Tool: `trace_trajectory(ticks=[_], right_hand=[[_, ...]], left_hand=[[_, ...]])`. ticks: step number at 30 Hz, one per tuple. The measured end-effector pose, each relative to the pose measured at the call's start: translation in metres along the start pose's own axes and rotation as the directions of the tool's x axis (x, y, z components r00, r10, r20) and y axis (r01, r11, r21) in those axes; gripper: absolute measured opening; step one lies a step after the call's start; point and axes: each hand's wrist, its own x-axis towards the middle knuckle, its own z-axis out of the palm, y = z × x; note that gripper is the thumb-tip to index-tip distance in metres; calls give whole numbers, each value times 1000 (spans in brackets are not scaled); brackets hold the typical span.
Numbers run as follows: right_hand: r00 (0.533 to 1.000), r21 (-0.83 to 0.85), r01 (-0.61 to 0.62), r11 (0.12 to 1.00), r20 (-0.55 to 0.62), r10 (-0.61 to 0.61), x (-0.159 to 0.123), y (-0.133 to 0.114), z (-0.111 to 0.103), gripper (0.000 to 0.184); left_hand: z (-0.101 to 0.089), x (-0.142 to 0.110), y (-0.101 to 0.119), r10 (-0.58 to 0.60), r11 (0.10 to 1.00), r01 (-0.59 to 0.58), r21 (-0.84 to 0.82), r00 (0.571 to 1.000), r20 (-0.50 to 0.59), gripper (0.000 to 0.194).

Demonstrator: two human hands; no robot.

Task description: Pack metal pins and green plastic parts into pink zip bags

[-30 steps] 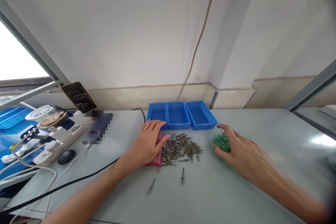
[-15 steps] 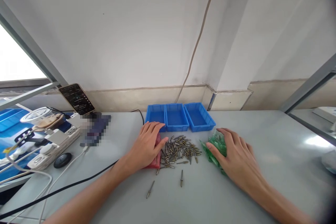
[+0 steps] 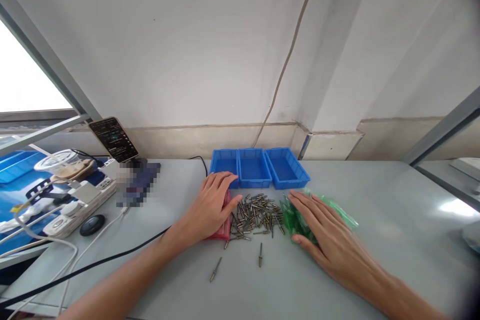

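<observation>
My left hand (image 3: 215,205) lies over red plastic bags or packets (image 3: 225,227), mostly hidden under the palm. Its fingers stretch toward the blue trays, with the thumb apart. Opposite it, my right hand (image 3: 324,232) rests flat with straight fingers on crumpled green plastic bags (image 3: 290,217). Their clear-green edge (image 3: 341,210) sticks out beyond the knuckles. Between the two hands is a loose heap of metal blind rivets (image 3: 258,212). Two single rivets lie apart nearer to me, one upright in view (image 3: 260,255) and one slanted (image 3: 215,269).
Three blue trays (image 3: 255,165) stand side by side behind the rivets. To the left are a phone (image 3: 113,139) on a stand, a blurred dark patch, a black mouse (image 3: 92,225) and a power strip (image 3: 80,205). A black cable (image 3: 112,259) crosses the table (image 3: 180,285) under my left arm.
My right hand has flattened from a curled grip and spread over the green bags, which now reach out to its right. My left hand stays on the red bags. The view shifts slightly.
</observation>
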Motion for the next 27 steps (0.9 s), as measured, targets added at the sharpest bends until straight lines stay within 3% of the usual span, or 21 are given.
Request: trace_trajectory(ticks=[4,7,11,13,15,18,20,23,27], right_hand=[[999,-18,-1,1000,32,1,6,-1,0,74],[998,-1,5,1000,55,-5,8,-3,4,77],[997,34,5,999,82,-7,8,-7,5,81],[997,57,-6,998,77,1,7,-7,3,81],[998,68,-4,998,63,0,6,-7,1,81],[998,49,34,998,47,-36,4,-7,4,86],[996,29,81,996,35,-82,4,-9,8,90],[996,12,92,996,7,-92,7,-15,14,91],[989,0,147,989,24,-147,13,-22,16,94]], left_hand=[[-11,3,6,60,998,-60,3,998,-31,39],[-26,-5,23,207,978,-206,18,978,-32,38],[-44,-44,58,411,909,-414,54,909,66,37],[-44,-70,71,470,872,-479,102,877,105,33],[-34,-96,74,408,878,-437,195,897,171,34],[-5,-128,66,414,862,-418,286,907,80,54],[17,-143,60,354,862,-343,374,934,41,68],[44,-154,57,322,836,-301,459,946,33,75],[68,-150,65,311,812,-254,526,950,-20,80]])
